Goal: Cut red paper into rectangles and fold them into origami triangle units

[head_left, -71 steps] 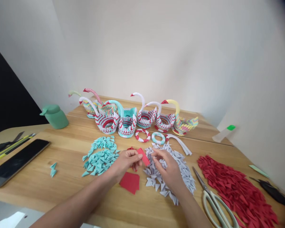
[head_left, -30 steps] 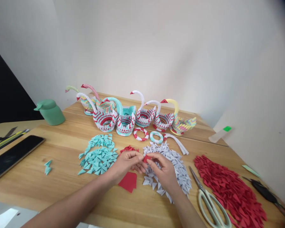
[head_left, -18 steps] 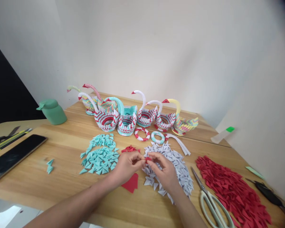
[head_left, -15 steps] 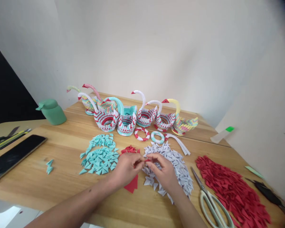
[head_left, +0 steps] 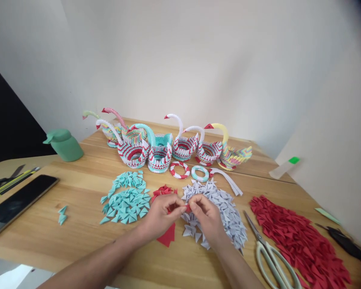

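Note:
Between my fingertips is a small red folded paper piece (head_left: pixel 187 208), mostly covered by the fingers. My left hand (head_left: pixel 164 212) pinches it from the left, and my right hand (head_left: pixel 207 216) pinches it from the right. Beneath and behind my left hand lie a small pile of red paper pieces (head_left: pixel 165 190) and some flat red paper (head_left: pixel 167 236). A pile of pale lilac folded paper triangles (head_left: pixel 228 216) spreads under and around my right hand. To the left of my hands sits a pile of turquoise paper triangles (head_left: pixel 128 202).
Several folded-paper swans (head_left: pixel 185 146) stand along the back, with two paper rings (head_left: pixel 180 170) and a loose white neck (head_left: pixel 227 180) before them. Scissors (head_left: pixel 269 253) and a large red triangle pile (head_left: pixel 301 241) lie right. A phone (head_left: pixel 21 204) and green container (head_left: pixel 64 145) are left.
My fingertips have drawn closer together on the red paper piece. The whole view has shifted slightly; the things on the table keep their places.

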A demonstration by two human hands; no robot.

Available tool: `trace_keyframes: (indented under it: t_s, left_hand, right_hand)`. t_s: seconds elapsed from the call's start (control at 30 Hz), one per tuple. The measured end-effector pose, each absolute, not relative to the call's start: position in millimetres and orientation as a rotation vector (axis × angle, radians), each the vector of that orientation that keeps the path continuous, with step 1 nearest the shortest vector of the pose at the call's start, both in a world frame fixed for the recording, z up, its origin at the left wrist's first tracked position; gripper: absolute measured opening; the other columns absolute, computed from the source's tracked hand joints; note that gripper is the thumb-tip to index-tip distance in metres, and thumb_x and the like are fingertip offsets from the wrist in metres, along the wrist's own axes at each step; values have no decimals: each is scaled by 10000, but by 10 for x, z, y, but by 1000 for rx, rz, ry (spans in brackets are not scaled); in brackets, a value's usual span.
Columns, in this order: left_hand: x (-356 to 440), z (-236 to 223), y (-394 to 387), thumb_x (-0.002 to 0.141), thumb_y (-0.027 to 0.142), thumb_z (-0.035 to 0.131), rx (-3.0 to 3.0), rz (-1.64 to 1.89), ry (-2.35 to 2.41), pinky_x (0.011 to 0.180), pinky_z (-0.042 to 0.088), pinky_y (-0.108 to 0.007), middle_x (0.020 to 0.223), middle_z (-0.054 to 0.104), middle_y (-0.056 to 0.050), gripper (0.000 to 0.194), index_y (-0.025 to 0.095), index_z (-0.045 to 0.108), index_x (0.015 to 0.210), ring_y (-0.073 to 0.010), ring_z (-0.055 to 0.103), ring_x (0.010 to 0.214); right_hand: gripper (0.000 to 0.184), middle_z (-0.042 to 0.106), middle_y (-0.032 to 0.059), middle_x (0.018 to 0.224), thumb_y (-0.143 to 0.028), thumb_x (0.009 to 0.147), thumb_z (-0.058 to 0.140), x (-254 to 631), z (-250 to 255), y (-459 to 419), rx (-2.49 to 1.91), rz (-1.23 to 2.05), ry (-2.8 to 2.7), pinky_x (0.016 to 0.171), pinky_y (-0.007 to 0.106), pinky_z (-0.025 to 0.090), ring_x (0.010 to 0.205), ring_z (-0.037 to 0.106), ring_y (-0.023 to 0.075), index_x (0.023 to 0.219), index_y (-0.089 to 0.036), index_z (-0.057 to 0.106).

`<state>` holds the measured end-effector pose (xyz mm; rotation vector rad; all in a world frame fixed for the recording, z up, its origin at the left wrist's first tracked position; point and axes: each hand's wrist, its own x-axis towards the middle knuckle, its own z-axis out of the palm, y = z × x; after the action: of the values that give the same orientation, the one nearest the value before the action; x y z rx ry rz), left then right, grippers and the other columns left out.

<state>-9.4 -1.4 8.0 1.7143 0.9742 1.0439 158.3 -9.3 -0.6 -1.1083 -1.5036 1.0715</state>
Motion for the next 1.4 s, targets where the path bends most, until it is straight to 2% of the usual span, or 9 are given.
trace_keyframes:
  t_s: [0.23, 0.33, 0.47, 0.63, 0.8, 0.9, 1.0, 1.17, 1.4]
  left_hand:
    - [-89, 33, -17, 860, 292, 527, 1778, 1039, 1037, 622, 379, -221, 690, 593, -25, 210, 150, 568, 710, -131, 519, 651]
    - [-79, -2, -17, 869, 285, 514, 1900, 1052, 1065, 655, 378, -231, 705, 584, -27, 207, 154, 563, 717, -137, 518, 679]
    - [-62, -46, -2, 859, 325, 524, 1758, 992, 1050, 611, 385, -218, 704, 609, -22, 216, 150, 589, 750, -131, 525, 651]
    - [-69, -5, 1, 833, 307, 537, 1751, 947, 1075, 572, 373, -204, 668, 605, -14, 212, 139, 574, 709, -120, 513, 617]
    - [-90, 24, -11, 844, 280, 502, 1836, 976, 1126, 548, 338, -202, 642, 574, -3, 201, 144, 540, 702, -108, 477, 582]
    - [-93, 2, -2, 842, 286, 500, 1798, 1010, 1155, 535, 327, -201, 613, 541, 9, 202, 148, 520, 696, -102, 449, 558]
    - [-84, -17, 10, 834, 306, 517, 1727, 1010, 1161, 522, 320, -201, 584, 507, 21, 217, 150, 509, 682, -99, 430, 539]
    - [-76, 3, 19, 831, 295, 525, 1621, 1049, 1083, 595, 394, -207, 680, 585, -9, 166, 144, 558, 769, -117, 517, 618]
    - [-104, 48, 11, 823, 261, 532, 1748, 1031, 1125, 565, 371, -200, 619, 571, -4, 189, 141, 569, 683, -109, 489, 578]
  right_hand:
    - [183, 564, -12, 705, -377, 825, 600, 1593, -26, -70, -1162, 1154, -1472, 609, 241, 431, 644, 530, 142, 826, -194, 592]
    - [142, 590, -5, 693, -322, 811, 605, 1593, 28, -70, -1216, 1039, -1579, 628, 244, 424, 657, 539, 148, 764, -188, 608]
    - [167, 608, -3, 673, -301, 829, 573, 1574, 100, -106, -1224, 916, -1626, 635, 237, 421, 654, 552, 147, 710, -188, 603]
    - [216, 603, -3, 672, -346, 854, 544, 1581, 65, -105, -1225, 984, -1595, 623, 232, 419, 650, 548, 145, 719, -185, 598]
    - [297, 592, 1, 669, -424, 888, 484, 1611, -2, -52, -1206, 1119, -1536, 611, 241, 419, 638, 542, 148, 811, -180, 635]
    - [276, 599, 2, 688, -435, 860, 534, 1619, -21, -32, -1199, 1155, -1519, 612, 240, 421, 650, 547, 151, 845, -180, 636]
    - [246, 586, -6, 676, -420, 836, 566, 1614, -20, -25, -1228, 1116, -1544, 606, 237, 413, 640, 534, 146, 802, -181, 615]
    - [228, 558, -11, 679, -381, 867, 511, 1597, 23, -46, -1260, 957, -1649, 606, 234, 399, 639, 506, 142, 768, -189, 583]
    - [195, 577, -5, 732, -339, 895, 475, 1604, 77, -82, -1218, 908, -1740, 642, 234, 406, 686, 529, 145, 802, -195, 570]
